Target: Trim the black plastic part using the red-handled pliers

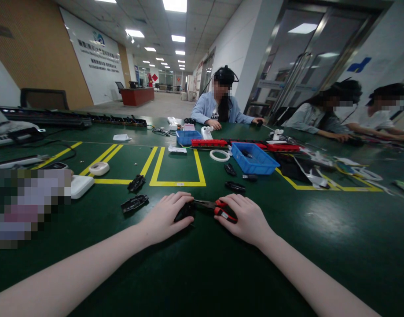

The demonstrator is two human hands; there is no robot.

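With the pliers (211, 204) as the dial's centre, a white rounded box (81, 188) sits at nine o'clock, its inside not showing, with a roll of tape (99, 168) just beyond it. Two black shells (134, 204) lie apart from each other on the green table (195, 281), nearer in, around nine to half past nine.

Next comes the left hand (167, 216), close in at nine; its thumb and fingers are clamped on a dark part (183, 212), small, black and mostly covered by them. At eleven, well apart, stands a small blue tray (189, 141), whose contents I cannot make out.

At the centre, in front of the wearer, the pliers lie almost level, their narrow grey tips pointing to nine, at the dark part; whether they grip it I cannot tell. Their red-and-black handles are spread slightly, and the right hand (246, 216), at three, has its fingers and thumb closed on them.

Black pieces (235, 186) lie at one to two. Just past them, the larger blue tray (263, 167) holds a few dark items (247, 154).
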